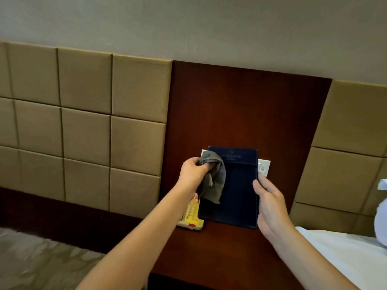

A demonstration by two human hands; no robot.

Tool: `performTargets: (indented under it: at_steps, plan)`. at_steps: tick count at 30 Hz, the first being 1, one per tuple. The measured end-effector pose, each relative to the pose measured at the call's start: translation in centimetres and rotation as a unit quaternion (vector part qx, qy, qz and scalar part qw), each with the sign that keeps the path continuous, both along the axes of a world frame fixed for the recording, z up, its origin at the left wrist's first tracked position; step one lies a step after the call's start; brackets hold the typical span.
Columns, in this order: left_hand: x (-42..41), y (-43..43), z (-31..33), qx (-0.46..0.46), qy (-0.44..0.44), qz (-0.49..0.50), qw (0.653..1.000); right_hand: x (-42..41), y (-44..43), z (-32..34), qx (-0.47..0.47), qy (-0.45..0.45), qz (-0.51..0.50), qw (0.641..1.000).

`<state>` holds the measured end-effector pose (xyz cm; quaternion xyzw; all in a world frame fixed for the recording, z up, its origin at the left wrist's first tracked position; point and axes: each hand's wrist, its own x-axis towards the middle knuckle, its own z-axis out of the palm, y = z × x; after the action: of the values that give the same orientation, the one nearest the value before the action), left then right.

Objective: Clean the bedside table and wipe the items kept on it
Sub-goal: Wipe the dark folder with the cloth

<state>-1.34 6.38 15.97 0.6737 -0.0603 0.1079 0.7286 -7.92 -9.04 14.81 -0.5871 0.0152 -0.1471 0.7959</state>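
Note:
A dark blue folder [240, 191] is held upright above the dark wooden bedside table [226, 252]. My right hand [270, 208] grips its right edge, thumb on the front cover. My left hand [192, 174] grips a bunched grey cloth [215, 178] that lies against the folder's upper left part and hangs down over it. A cream telephone [191, 216] with a yellow label sits on the table, partly hidden behind the folder and my left forearm.
A wooden back panel [247, 109] rises behind the table, with white wall switches [263, 168] peeking out beside the folder. Padded beige headboard tiles [83, 122] flank it. White bedding [345, 254] lies at the right, patterned carpet [41, 260] at the lower left.

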Motion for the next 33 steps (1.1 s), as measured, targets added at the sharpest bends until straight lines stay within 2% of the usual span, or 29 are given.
performTargets:
  at_steps: [4, 10, 12, 15, 20, 27, 31, 33]
  plan:
    - [-0.9, -0.2, -1.3, -0.065, 0.068, -0.088, 0.992, 0.2, -0.3, 0.4, 0.019, -0.011, -0.044, 0.999]
    - [-3.2, 1.0, -6.1, -0.003, 0.164, -0.151, 0.975, 0.8, -0.6, 0.2, -0.003, -0.003, -0.092, 0.996]
    - [-3.0, 1.8, -5.6, 0.014, 0.152, -0.148, 0.977, 0.7, -0.5, -0.1, -0.013, -0.002, -0.079, 0.997]
    - [-1.7, 2.7, -2.2, -0.027, 0.101, -0.106, 0.989, 0.4, 0.0, -0.5, -0.057, -0.011, -0.054, 0.997]
    - [-1.2, 2.0, 1.3, 0.054, 0.057, -0.083, 0.994, 0.2, 0.1, -0.8, -0.030, -0.011, -0.061, 0.998]
    - [-3.7, 0.9, -4.8, -0.007, 0.113, -0.131, 0.985, 1.3, -0.5, -1.0, -0.032, -0.012, -0.169, 0.985]
    - [-4.2, 1.0, -6.8, -0.048, 0.131, -0.124, 0.982, 1.5, -0.4, -1.3, -0.046, -0.011, -0.170, 0.984]
    - [-4.6, 1.4, -6.9, -0.040, 0.135, -0.137, 0.980, 1.6, -0.5, -1.5, -0.052, -0.007, -0.166, 0.985]
